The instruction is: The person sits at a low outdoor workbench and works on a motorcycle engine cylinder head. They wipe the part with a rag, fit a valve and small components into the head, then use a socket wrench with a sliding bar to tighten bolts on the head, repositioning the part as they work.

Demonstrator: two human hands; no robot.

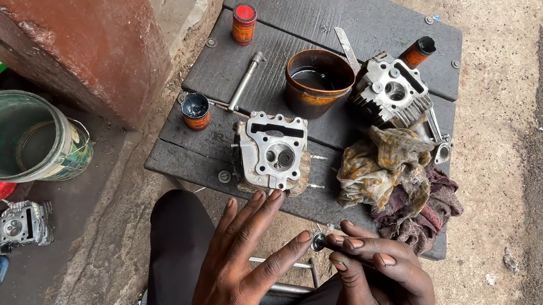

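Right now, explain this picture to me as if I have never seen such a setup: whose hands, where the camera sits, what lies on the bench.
This is one view from a camera worn on a person's head, looking down at their own two bare hands. There is no machine. The left hand is spread open, its forefinger touching a small round metal part that the right hand pinches in its grip. Before them stands a dark wooden bench. On it lie a grey engine cylinder head, a second cylinder head, a brown bowl of dark liquid, oily rags, a metal rod and small orange tins. A green bucket lies on the ground, left.
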